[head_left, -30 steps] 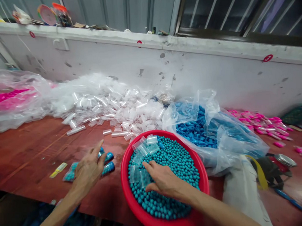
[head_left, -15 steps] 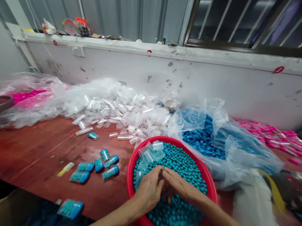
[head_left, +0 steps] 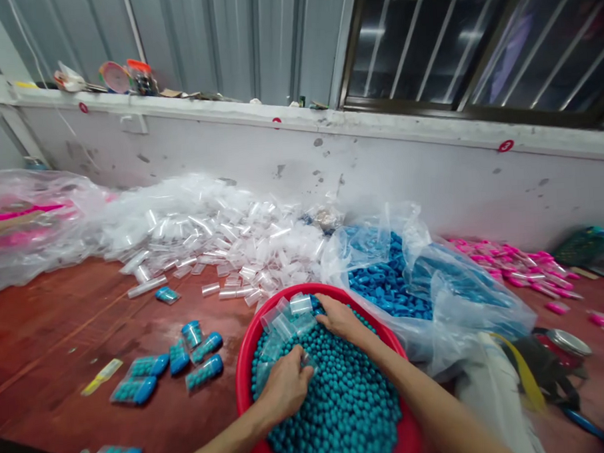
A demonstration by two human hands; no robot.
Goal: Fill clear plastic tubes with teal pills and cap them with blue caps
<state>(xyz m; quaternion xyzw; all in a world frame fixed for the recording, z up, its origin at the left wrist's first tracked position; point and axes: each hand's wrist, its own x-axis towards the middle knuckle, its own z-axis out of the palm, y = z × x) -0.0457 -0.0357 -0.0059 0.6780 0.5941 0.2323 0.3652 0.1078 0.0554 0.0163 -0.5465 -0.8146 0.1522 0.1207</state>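
Observation:
A red basin [head_left: 244, 362] full of small teal beads [head_left: 334, 399] stands in front of me. My left hand [head_left: 287, 382] is closed over the beads, with part of a clear plastic tube [head_left: 308, 365] showing at its fingertips. At the basin's far side, my right hand [head_left: 340, 318] pinches at a blue cap [head_left: 316, 305], mostly hidden by the fingers. Several empty clear tubes [head_left: 282, 326] lie on the beads between the hands and the left rim. Bead-filled tubes with blue caps [head_left: 204, 373] lie on the red table to the left.
A heap of clear tubes [head_left: 232, 236] lies behind the basin. An open bag of blue caps [head_left: 389, 283] sits behind right, with pink pieces [head_left: 518, 264] beyond. A yellow-and-white strip [head_left: 102, 377] lies left. Another person's arm [head_left: 6, 225] reaches in at far left.
My hands, close together over the beads before, have parted. The right went to the far rim by the blue cap; the left stays low over the beads. The view has shifted right.

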